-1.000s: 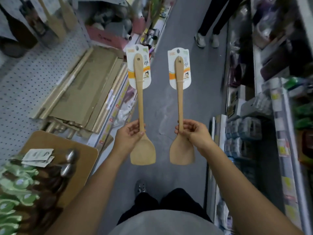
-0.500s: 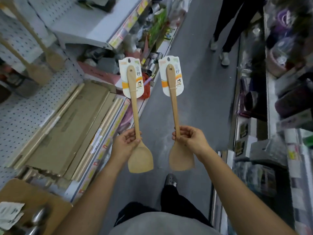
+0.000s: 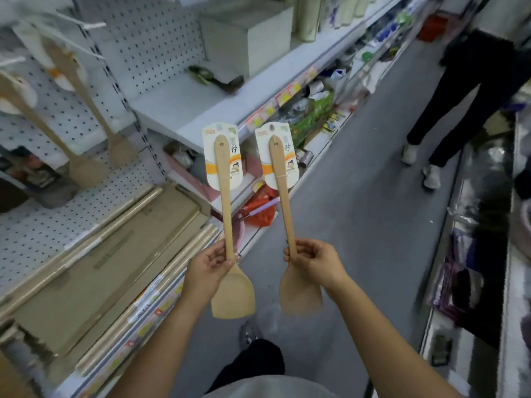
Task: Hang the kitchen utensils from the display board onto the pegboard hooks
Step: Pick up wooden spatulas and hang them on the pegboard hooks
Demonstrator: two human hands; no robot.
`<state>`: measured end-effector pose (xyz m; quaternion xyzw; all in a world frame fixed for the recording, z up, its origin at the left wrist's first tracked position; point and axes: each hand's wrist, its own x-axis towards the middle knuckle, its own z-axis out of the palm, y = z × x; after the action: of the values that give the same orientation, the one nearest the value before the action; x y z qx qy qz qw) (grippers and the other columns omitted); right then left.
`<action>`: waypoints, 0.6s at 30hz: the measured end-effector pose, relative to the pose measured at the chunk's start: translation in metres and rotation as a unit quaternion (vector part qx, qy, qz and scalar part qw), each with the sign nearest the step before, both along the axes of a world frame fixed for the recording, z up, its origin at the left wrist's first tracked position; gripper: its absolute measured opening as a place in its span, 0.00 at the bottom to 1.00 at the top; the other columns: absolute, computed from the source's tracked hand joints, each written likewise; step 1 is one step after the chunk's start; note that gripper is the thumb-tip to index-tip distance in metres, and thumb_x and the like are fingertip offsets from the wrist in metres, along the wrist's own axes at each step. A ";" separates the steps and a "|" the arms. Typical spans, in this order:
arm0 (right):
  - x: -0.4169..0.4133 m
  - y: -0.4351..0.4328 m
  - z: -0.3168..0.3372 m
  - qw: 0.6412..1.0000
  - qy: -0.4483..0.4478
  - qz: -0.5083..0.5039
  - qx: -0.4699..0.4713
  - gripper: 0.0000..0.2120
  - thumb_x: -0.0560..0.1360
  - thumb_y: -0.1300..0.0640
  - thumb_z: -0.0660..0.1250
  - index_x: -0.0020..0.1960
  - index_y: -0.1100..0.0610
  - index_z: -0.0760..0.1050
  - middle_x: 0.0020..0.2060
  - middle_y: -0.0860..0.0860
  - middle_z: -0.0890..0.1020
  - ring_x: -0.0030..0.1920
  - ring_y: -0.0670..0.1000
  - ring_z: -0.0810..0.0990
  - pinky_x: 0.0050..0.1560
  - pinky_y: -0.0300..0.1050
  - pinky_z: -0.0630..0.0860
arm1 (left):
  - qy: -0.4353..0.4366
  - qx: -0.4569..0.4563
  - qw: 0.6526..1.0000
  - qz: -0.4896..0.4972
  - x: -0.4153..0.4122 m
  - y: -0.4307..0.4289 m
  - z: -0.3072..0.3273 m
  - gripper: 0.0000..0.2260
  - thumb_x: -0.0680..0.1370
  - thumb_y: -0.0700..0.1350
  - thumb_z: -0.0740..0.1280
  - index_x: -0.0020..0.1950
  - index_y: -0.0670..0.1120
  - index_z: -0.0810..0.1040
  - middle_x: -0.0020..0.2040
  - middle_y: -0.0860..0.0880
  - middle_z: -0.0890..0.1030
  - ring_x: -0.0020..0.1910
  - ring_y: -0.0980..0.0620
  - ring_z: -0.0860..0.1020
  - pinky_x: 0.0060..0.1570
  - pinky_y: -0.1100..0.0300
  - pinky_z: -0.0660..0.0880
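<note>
Nearest the camera: grey shirt front, dark trousers, and one shoe (image 3: pixel 250 331) on the grey aisle floor (image 3: pixel 359 225). Both bare forearms reach forward.

Left hand (image 3: pixel 208 268): thumb and fingers pinch the handle of the left wooden spatula (image 3: pixel 233 297) just above its blade. Right hand (image 3: pixel 314 261): fingers curl round the handle of the right wooden spatula (image 3: pixel 300 294) at the same low spot. Both spatulas are held blade down and handle up over the aisle, side by side and apart, leaning slightly left. Each handle top carries a white and orange backing card (image 3: pixel 222 155) with a hang hole at its upper end.

To the left, low down: flat cardboard packs (image 3: pixel 100 254) lie on a bottom shelf with price tags along its edge.

Beyond and above: white pegboard (image 3: pixel 161 38) with wire hooks (image 3: pixel 86 22). Two more wooden spatulas (image 3: pixel 83 170) hang there, blurred. The held pair is well clear of the board.

Middle shelf (image 3: pixel 201 104): a dark-handled utensil (image 3: pixel 218 79) lying flat and a pale box (image 3: pixel 247 38).

Far right: another person's dark-trousered legs (image 3: pixel 459 96) and pale shoes in the aisle.
</note>
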<state>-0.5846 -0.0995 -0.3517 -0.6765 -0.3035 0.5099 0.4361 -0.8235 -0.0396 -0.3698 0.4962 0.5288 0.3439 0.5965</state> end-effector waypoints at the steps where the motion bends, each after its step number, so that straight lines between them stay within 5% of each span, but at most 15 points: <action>1: 0.004 0.014 0.002 1.000 -0.002 0.010 -0.002 0.11 0.75 0.74 0.68 0.57 0.69 0.79 0.45 0.61 0.85 0.39 0.49 0.85 0.46 0.38 0.82 | -0.005 -0.003 1.000 0.016 0.003 0.010 -0.001 0.19 0.75 0.29 0.68 0.61 0.46 0.78 0.46 0.56 0.86 0.48 0.56 0.83 0.48 0.67 0.79; 4: 0.015 0.055 0.010 0.998 -0.007 0.068 0.011 0.10 0.75 0.73 0.69 0.55 0.65 0.81 0.45 0.61 0.86 0.42 0.50 0.86 0.49 0.41 0.81 | -0.012 0.013 0.998 0.060 0.007 0.034 0.002 0.19 0.74 0.30 0.70 0.60 0.48 0.79 0.51 0.50 0.86 0.52 0.49 0.82 0.48 0.65 0.79; 7: 0.018 0.090 0.015 0.992 -0.022 0.119 0.031 0.10 0.75 0.72 0.70 0.52 0.60 0.82 0.43 0.58 0.87 0.45 0.53 0.86 0.53 0.46 0.81 | -0.012 0.011 0.994 0.109 0.007 0.046 0.013 0.18 0.74 0.29 0.70 0.56 0.50 0.80 0.46 0.56 0.86 0.45 0.58 0.83 0.47 0.66 0.79; 18: -0.014 0.165 0.041 0.936 -0.016 0.322 0.141 0.14 0.74 0.76 0.67 0.50 0.59 0.83 0.40 0.52 0.87 0.42 0.46 0.85 0.44 0.36 0.79 | 0.012 0.034 0.944 0.329 -0.018 0.020 0.040 0.18 0.72 0.28 0.71 0.55 0.47 0.79 0.44 0.49 0.86 0.44 0.55 0.83 0.46 0.65 0.79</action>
<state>-0.5983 0.0656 -0.3104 -0.4826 -0.5808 0.5637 0.3347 -0.8411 -0.0198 -0.3299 0.3182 0.6578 0.5328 0.4268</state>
